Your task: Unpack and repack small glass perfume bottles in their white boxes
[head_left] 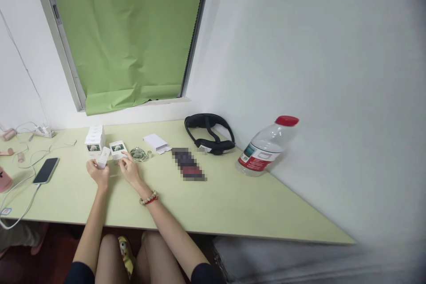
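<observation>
beyond the left hand (99, 173), a stack of white boxes (94, 144) blocks a straight reach. past the right hand (129, 171), a picture-fronted box (118, 149) and a see-through object (138, 154) crowd the way. to that hand's right, a pixelated dark item (189, 164) and, farther, a bottle (262, 155) obstruct; bare tabletop (229, 208) runs nearer the body. left of the left hand, free room ends at the phone (46, 171).
</observation>
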`<control>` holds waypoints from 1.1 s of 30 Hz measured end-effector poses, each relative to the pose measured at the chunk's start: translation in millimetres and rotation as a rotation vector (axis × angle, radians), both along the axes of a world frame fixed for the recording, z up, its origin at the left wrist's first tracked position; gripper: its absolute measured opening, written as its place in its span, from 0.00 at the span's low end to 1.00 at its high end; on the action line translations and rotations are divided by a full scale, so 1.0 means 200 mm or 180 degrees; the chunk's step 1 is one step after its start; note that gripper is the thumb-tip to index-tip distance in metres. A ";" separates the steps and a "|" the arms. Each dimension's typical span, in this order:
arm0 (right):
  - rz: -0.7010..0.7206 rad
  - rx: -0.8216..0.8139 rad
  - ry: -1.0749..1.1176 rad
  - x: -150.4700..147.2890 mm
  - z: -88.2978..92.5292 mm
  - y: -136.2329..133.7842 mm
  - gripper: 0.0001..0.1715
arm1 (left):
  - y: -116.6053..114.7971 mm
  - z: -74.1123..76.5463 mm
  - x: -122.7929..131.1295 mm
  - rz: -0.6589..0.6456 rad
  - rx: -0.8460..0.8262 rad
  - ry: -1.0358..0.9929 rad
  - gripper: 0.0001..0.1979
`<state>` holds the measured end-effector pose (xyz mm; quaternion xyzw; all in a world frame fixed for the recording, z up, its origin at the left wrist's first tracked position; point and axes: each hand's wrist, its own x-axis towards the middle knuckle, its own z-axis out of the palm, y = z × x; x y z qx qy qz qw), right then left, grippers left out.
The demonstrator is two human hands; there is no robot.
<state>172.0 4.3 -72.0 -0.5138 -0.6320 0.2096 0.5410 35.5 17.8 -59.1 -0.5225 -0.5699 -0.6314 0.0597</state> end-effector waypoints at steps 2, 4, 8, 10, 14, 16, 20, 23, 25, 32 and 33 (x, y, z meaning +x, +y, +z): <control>-0.0104 -0.0144 -0.0159 0.00 0.00 0.00 0.16 | 0.01 0.01 -0.01 -0.0027 -0.0055 -0.0471 0.19; -0.0124 -0.0264 -0.0295 0.00 -0.01 0.00 0.15 | 0.01 0.03 -0.01 0.0010 -0.0212 -0.0957 0.20; 0.0104 -0.0576 -0.0651 0.00 -0.01 -0.02 0.12 | 0.00 0.07 0.00 0.0046 -0.0559 -0.1727 0.20; 0.0224 -0.0682 -0.0810 0.00 -0.01 -0.02 0.13 | -0.01 0.08 0.00 0.0016 -0.0622 -0.1776 0.20; 0.0384 -0.0706 -0.0977 0.01 -0.02 -0.02 0.25 | -0.02 0.08 0.01 0.0061 -0.0567 -0.1551 0.19; 0.0469 -0.0688 -0.1060 0.01 -0.03 -0.01 0.28 | -0.02 0.07 0.01 0.0096 -0.0506 -0.1393 0.19; 0.0607 -0.0621 -0.1087 0.01 -0.05 0.02 0.30 | -0.02 0.04 0.01 0.0018 -0.0400 -0.0968 0.18; 0.0584 -0.0525 -0.0702 0.01 -0.06 0.03 0.27 | -0.02 0.02 0.01 -0.0085 -0.0294 -0.0618 0.15; 0.0534 -0.0279 -0.0212 0.01 -0.05 0.04 0.24 | -0.02 0.00 0.01 -0.0194 -0.0196 -0.0294 0.14; 0.0546 0.0242 0.1102 0.03 -0.04 0.05 0.29 | -0.06 -0.03 0.05 -0.0902 0.0289 0.1549 0.13; 0.0525 0.0253 0.1125 0.03 -0.03 0.05 0.29 | -0.06 -0.03 0.05 -0.0946 0.0331 0.1742 0.13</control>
